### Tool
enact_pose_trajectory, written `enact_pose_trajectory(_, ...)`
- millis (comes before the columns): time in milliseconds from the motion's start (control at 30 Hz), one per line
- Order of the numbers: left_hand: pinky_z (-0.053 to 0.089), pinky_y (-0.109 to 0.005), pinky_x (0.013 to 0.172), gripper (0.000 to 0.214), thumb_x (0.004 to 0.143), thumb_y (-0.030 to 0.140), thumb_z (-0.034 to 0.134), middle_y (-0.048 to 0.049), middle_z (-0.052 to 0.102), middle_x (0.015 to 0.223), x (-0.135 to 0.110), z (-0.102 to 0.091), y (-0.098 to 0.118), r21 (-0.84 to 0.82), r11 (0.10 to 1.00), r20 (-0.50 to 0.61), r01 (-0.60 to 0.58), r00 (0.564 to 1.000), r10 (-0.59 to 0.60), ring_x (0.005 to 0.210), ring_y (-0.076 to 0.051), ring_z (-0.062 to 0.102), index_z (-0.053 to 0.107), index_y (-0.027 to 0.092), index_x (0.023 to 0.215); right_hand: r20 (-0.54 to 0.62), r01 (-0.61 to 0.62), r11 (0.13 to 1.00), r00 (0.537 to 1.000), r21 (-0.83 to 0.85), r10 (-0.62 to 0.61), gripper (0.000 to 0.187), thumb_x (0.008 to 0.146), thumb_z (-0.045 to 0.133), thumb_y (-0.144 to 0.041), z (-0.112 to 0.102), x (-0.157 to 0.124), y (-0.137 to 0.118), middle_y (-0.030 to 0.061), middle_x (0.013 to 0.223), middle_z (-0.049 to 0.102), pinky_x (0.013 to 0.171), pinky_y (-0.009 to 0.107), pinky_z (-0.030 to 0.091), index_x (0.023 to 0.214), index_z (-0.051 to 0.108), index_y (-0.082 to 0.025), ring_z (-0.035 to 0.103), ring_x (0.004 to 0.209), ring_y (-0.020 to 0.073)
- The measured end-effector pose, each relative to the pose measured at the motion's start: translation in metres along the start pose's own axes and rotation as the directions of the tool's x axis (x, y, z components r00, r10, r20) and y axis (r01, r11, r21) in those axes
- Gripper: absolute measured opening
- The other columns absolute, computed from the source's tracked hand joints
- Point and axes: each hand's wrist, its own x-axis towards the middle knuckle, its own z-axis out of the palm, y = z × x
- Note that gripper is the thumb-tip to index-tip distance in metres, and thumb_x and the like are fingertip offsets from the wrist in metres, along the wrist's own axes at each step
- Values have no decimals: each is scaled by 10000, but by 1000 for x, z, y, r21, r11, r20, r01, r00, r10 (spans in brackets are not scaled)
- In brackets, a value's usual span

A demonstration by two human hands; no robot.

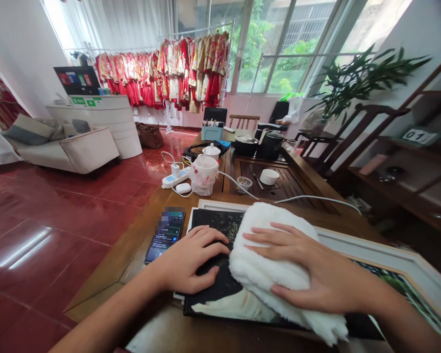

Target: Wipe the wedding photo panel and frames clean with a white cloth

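A folded fluffy white cloth [275,215] lies on a dark flat panel [220,220] that carries a pale printed picture along its near edge. My right hand [294,255] rests on the cloth with its fingers spread, pressing it flat rather than wrapping round it. At the panel's left part, my left hand [194,260] lies palm down, fingers stretched out, holding nothing. Its fingertips come close to the cloth's left edge. Beneath the panel are pale-framed pictures [385,255], mostly hidden by the panel and my right arm.
A phone [165,235] lies left of the panel. Beyond stand a pinkish-white container [205,176], a power strip [176,177], a small clear cup [244,185] and a white bowl [269,176]. A white cable [308,197] crosses the table behind the cloth.
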Motion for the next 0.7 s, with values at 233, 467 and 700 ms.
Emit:
enact_pose_trajectory(233, 330, -423, 1104, 326, 852, 173, 504, -91, 534, 1268, -3, -3, 2, 11, 1000, 8, 7, 1000, -7, 1202, -252, 490, 551, 214, 1172, -94, -121, 986, 989, -113, 111, 641, 860, 585, -498, 2, 1, 28, 27, 1492, 436, 1114, 606, 296, 1455, 404, -342, 383, 1366, 350)
enact_pose_trajectory(467, 279, -434, 1154, 332, 826, 84, 462, -82, 521, 1251, -2, 4, 14, -8, 992, -53, 128, 990, -128, 1214, -220, 479, 523, 217, 1125, -103, -119, 972, 990, -203, 100, 745, 847, 566, -561, 8, 1, 16, 63, 1512, 406, 1119, 600, 290, 1498, 316, -299, 370, 1380, 320)
enact_pose_trajectory(700, 203, -439, 1192, 235, 860, 117, 480, -55, 542, 1223, -1, 8, 14, -4, 986, -36, 164, 986, -164, 1187, -201, 495, 499, 220, 1071, -35, -69, 979, 997, -194, 63, 787, 857, 549, -567, 11, 3, -7, 32, 1544, 345, 1139, 610, 251, 1527, 209, -331, 331, 1403, 309)
